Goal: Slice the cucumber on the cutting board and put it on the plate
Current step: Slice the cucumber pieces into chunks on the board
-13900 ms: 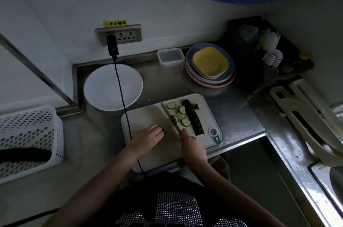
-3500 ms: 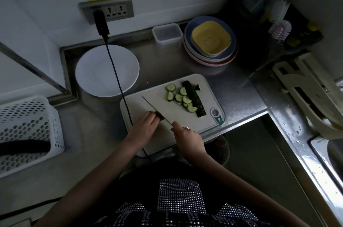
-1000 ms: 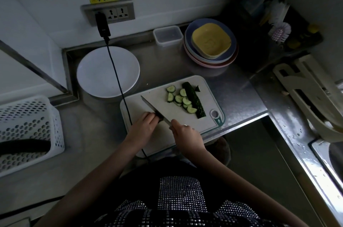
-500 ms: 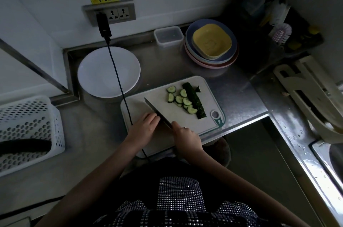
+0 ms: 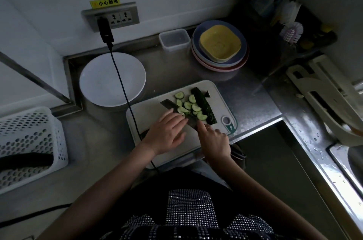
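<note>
Presently, only the head view is supplied. The board (image 5: pixel 157 110) is seen on the steel counter (image 5: pixel 245 100), with the slices (image 5: pixel 189 106) heaped at its far right part and an uncut length of cucumber (image 5: pixel 204 105) lying just beside them on the right. A knife (image 5: pixel 170 104) is laid low across the board, its blade reaching under or against the near edge of the heap; which of the two cannot be told. The right hand (image 5: pixel 215 139) is closed round the knife's handle, forefinger extended along it. The left hand (image 5: pixel 167 131) is spread flat, fingers wide, resting on the blade and the board and holding nothing. The plate (image 5: pixel 98 86) stands bare at the far left, apart from the board.

The step in hand is judged to be the gathering of slices onto the blade for transfer; slicing looks incomplete. For the next move, the heap would need to be pressed against the blade by the left hand, then carried level across to the plate, clear of the cord (image 5: pixel 121 80) that crosses it.
</note>
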### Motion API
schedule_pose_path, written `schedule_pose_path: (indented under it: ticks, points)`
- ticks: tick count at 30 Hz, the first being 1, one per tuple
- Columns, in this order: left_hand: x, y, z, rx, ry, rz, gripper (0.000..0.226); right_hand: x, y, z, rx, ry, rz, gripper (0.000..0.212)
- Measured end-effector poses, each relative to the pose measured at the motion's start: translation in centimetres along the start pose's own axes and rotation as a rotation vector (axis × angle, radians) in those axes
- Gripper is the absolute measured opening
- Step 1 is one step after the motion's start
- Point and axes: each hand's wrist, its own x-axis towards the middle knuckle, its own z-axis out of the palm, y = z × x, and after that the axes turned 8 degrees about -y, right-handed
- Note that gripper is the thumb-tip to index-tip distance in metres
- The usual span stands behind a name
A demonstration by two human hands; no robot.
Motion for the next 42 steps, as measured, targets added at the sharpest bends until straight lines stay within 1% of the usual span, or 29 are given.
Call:
schedule_pose_path:
  ticks: [3,7,9,10,12,13,14,15,17,19,21,23,24,26,27,30,32,34,36,40,42]
  points:
    - [0.8,0.0,-0.2,-0.033,-0.070,-0.027,0.045,-0.1,0.3,0.1,-0.023,-0.033,-0.045,0.058]
    - [2.5,0.0,-0.5,-0.129,-0.216,-0.118,0.053,-0.4,0.6,0.3,0.001,-0.046,-0.037,0.059]
    - [3.6,0.0,-0.8,-0.155,-0.322,-0.157,0.062,-0.6,0.7,0.3,0.037,-0.056,-0.032,0.062]
    - [4.1,-0.1,-0.8,-0.132,-0.389,-0.170,0.064,-0.6,0.8,0.4,0.040,-0.069,-0.027,0.065]
    - [4.7,-0.1,-0.7,-0.073,-0.481,-0.165,0.062,-0.6,0.9,0.4,0.043,-0.057,-0.019,0.072]
    - [4.8,-0.1,-0.6,-0.070,-0.496,-0.159,0.065,-0.8,0.9,0.4,0.040,-0.036,-0.006,0.074]
    - [4.7,-0.2,-0.6,-0.086,-0.474,-0.156,0.070,-0.8,0.8,0.4,0.039,-0.015,0.007,0.073]
    - [4.4,-0.3,-0.7,-0.118,-0.422,-0.154,0.071,-0.9,0.7,0.6,0.052,-0.040,0.016,0.065]
    - [3.2,-0.7,-0.6,-0.161,-0.216,-0.133,0.056,-1.0,0.6,1.0,0.104,-0.053,0.006,0.046]
    - [1.5,-1.1,-0.6,-0.128,0.007,-0.180,0.041,-1.0,0.6,1.4,0.186,-0.007,0.015,0.033]
    - [-0.5,-1.3,-0.6,-0.095,0.077,-0.280,0.035,-1.0,0.4,1.4,0.259,0.049,0.044,0.024]
    - [-2.8,-1.8,0.2,-0.045,0.001,-0.347,0.039,-0.9,0.2,1.3,0.332,0.077,0.079,0.025]
    - [-3.8,-2.0,0.7,-0.024,-0.076,-0.360,0.042,-0.9,0.2,1.3,0.353,0.094,0.086,0.026]
    - [-5.3,-2.5,1.8,0.001,-0.168,-0.345,0.042,-0.7,0.0,1.3,0.372,0.100,0.084,0.026]
    - [-5.6,-2.8,2.3,0.001,-0.168,-0.333,0.041,-0.7,-0.1,1.3,0.382,0.097,0.080,0.025]
    - [-5.3,-2.8,2.5,-0.046,-0.160,-0.321,0.059,-0.7,-0.4,1.4,0.401,0.106,0.050,0.018]
    - [-5.1,-2.5,2.4,-0.055,-0.130,-0.309,0.064,-0.9,-0.5,1.4,0.394,0.089,0.024,0.017]
    - [-4.5,-2.1,2.3,-0.059,-0.091,-0.284,0.064,-1.0,-0.6,1.2,0.390,0.058,0.011,0.023]
    - [-3.8,-1.6,2.4,-0.083,-0.091,-0.259,0.063,-1.0,-0.8,1.0,0.382,0.045,0.008,0.027]
    - [-3.0,-1.5,2.8,-0.070,-0.121,-0.275,0.067,-1.0,-1.7,0.8,0.363,-0.011,-0.059,0.021]
    - [-2.9,-1.2,2.5,-0.055,-0.109,-0.259,0.061,-1.0,-1.8,0.8,0.346,-0.059,-0.095,0.018]
